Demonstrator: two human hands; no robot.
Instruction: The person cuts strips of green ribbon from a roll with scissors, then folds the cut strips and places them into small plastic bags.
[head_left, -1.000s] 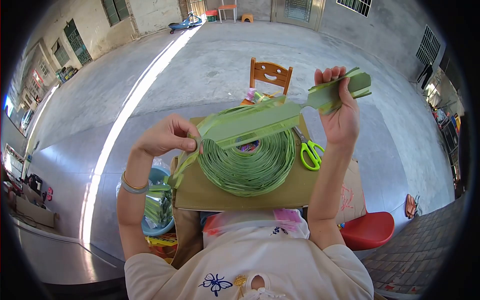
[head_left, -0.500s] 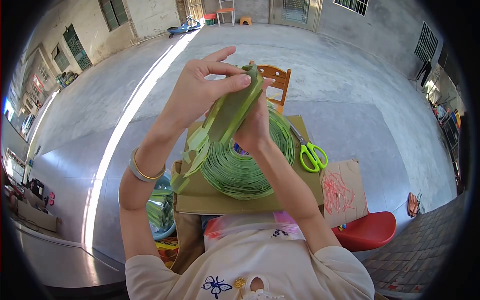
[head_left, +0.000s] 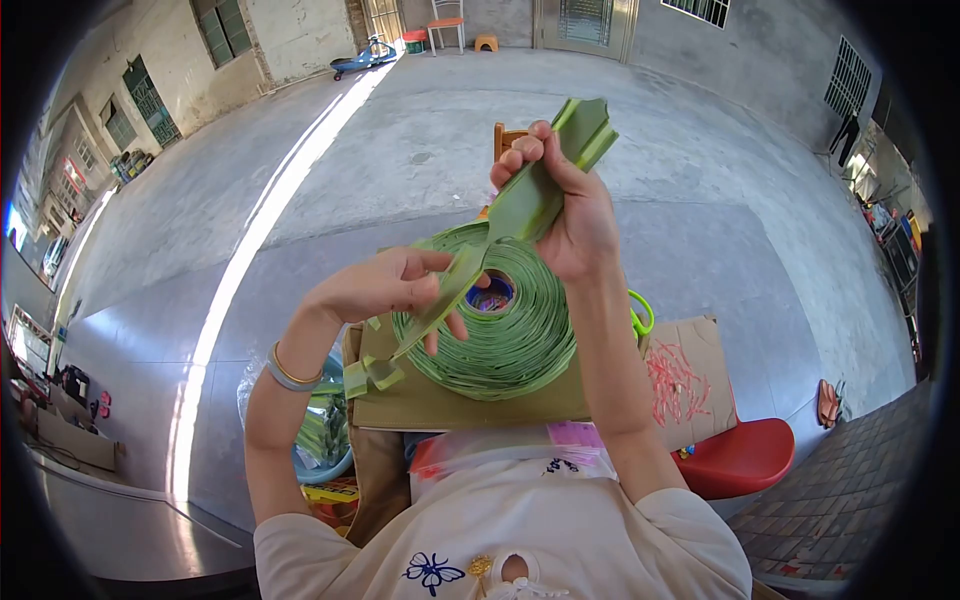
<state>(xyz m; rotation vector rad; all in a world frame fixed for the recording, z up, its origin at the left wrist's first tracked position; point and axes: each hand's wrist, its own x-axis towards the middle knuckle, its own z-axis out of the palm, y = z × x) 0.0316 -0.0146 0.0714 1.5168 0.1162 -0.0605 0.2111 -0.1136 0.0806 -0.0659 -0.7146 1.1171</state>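
Observation:
My right hand (head_left: 575, 215) grips a flat, folded bundle of green ribbon (head_left: 583, 135), thumb in front and fingers curled around its other side. From the bundle a length of the ribbon twists down to my left hand (head_left: 385, 285). There it runs between the thumb and the spread fingers, which show partly behind it. Its loose end, creased into small folds, lies at the left edge of the brown board (head_left: 480, 408). Below both hands, a large coil of narrow green strip (head_left: 500, 355) rests on the board, around a blue-rimmed core (head_left: 492, 292).
Bright green scissor handles (head_left: 643, 313) show behind my right forearm. Pink strips (head_left: 680, 385) lie on cardboard (head_left: 712, 400) above a red seat (head_left: 745, 462). A blue basin (head_left: 335, 462) with bagged green pieces stands left. A wooden chair (head_left: 503, 142) is beyond the board.
My left hand has moved down from the bundle's top along the ribbon's tail. My right hand has raised the bundle to the right, uncovering the coil's core and now hiding most of the scissors.

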